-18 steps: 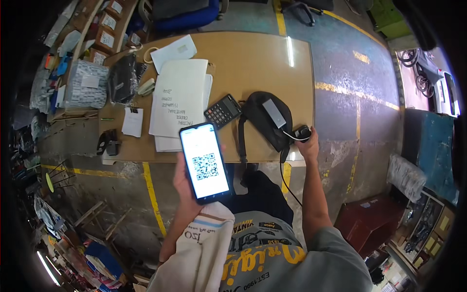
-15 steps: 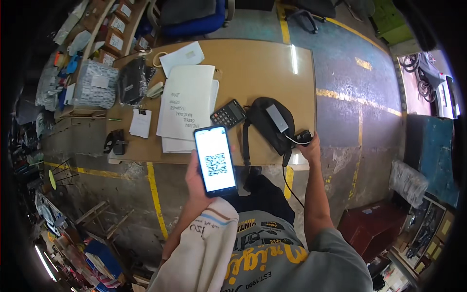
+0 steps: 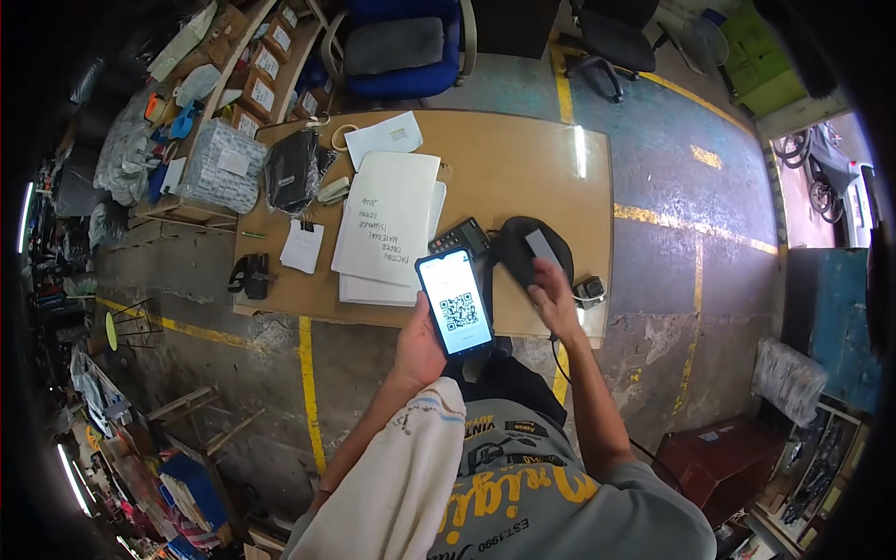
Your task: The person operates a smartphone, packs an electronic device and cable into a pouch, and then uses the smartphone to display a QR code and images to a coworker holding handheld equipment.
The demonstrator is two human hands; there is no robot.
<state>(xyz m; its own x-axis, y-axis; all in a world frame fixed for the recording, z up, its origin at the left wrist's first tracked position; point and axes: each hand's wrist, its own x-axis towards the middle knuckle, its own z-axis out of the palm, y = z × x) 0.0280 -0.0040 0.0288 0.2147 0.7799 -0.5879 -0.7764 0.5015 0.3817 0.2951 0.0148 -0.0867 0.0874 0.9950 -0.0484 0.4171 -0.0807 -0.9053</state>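
Note:
My left hand [image 3: 422, 347] is wrapped round a smartphone [image 3: 455, 303], held upright above the table's near edge. Its lit white screen shows a square black code. My right hand [image 3: 553, 297] is over the near side of a black bag [image 3: 511, 252], thumb apart from its slightly bent fingers. The fingertips cover the lower end of a slim grey-white block [image 3: 539, 245] lying on the bag; whether they touch it is unclear. Just right of this hand, a small dark camera-like device [image 3: 590, 291] rests on the table. A thin black cable passes below my right wrist.
The brown table [image 3: 523, 168] also bears a calculator [image 3: 459, 238], white folders [image 3: 387, 219], a clipped paper pad [image 3: 302, 245], a black stapler-like tool [image 3: 250, 273] and a plastic-wrapped black item [image 3: 293, 173]. A blue chair [image 3: 401, 79] stands beyond. Shelves with boxes [image 3: 257, 93] are at left.
My right hand has let go of the small dark device at the table's edge and moved left over the bag. The phone has shifted right and appears smaller.

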